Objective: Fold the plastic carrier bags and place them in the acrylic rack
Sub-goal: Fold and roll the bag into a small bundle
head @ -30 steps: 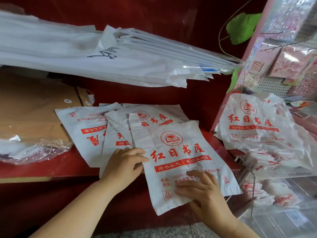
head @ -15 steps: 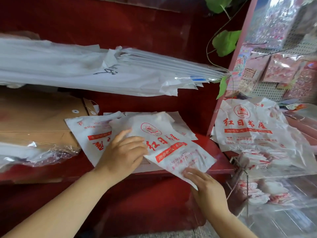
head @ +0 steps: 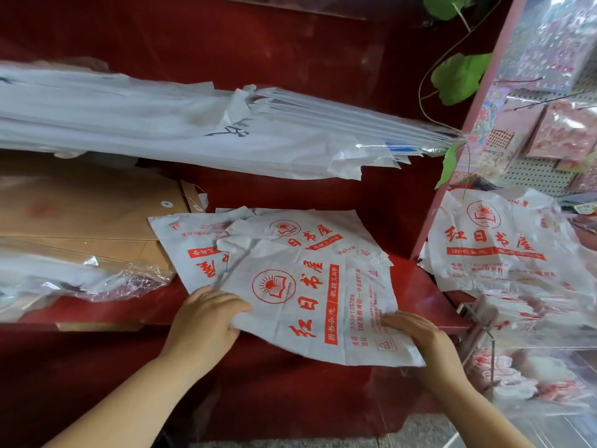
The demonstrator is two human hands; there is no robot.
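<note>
Between the two hands lies the top carrier bag, white with red print, overhanging the red shelf's front edge. The left hand curls its fingers round the bag's left edge; the right hand lays straight fingers flat on its near corner. More bags lie beyond the left hand, and the acrylic rack stands just right of the right hand.

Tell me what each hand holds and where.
The left hand grips the top carrier bag by its left edge. The right hand holds nothing; it presses flat on the bag's near right corner.
</note>
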